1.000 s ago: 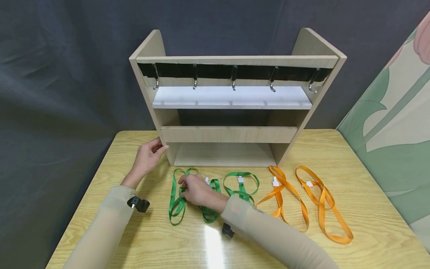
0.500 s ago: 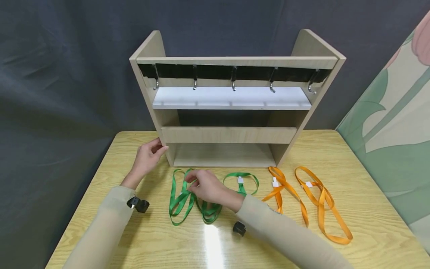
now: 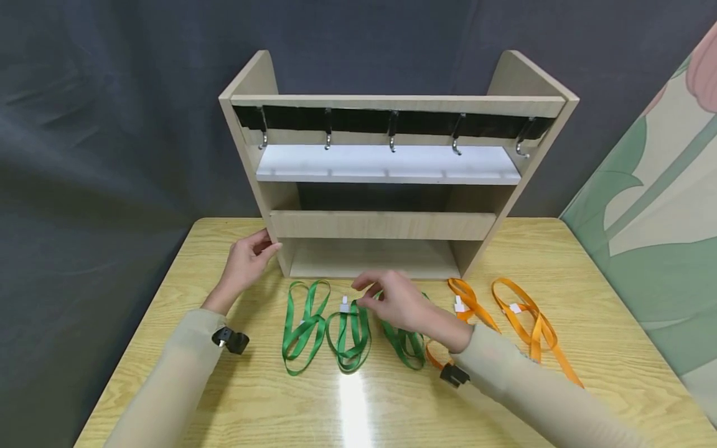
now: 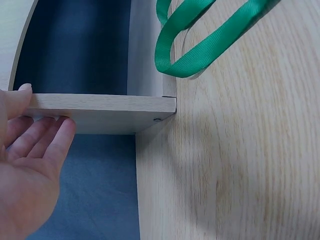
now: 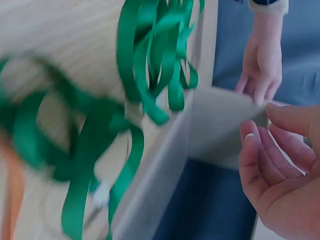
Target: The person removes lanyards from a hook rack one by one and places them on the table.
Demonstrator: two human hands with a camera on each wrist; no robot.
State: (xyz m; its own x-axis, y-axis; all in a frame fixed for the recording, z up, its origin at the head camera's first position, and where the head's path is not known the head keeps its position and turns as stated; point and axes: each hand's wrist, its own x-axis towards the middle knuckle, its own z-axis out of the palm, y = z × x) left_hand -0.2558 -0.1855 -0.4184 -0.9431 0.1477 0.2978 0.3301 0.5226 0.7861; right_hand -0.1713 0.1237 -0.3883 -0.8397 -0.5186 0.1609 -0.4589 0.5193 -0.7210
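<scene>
My left hand (image 3: 246, 264) holds the left side panel of a pale wooden rack (image 3: 381, 224). In the left wrist view its thumb lies at the panel's front edge (image 4: 110, 102) and the fingers rest on the outer face. My right hand (image 3: 400, 302) hovers with loosely bent fingers and nothing between them, over the third green lanyard (image 3: 407, 348), partly covering it. To its left two more green lanyards lie looped on the table, the leftmost lanyard (image 3: 302, 326) and the middle lanyard (image 3: 350, 348) with a white clip (image 3: 344, 305).
Two orange lanyards lie to the right, the nearer lanyard (image 3: 476, 302) partly behind my right arm, the farther lanyard (image 3: 534, 326) beside it. Several metal hooks (image 3: 392, 140) line the rack's black strip above a white shelf (image 3: 386, 164). A dark curtain (image 3: 112, 124) hangs behind.
My right hand has moved right, from the leftmost green lanyard across the middle one to the third. The left hand stays on the rack's side panel.
</scene>
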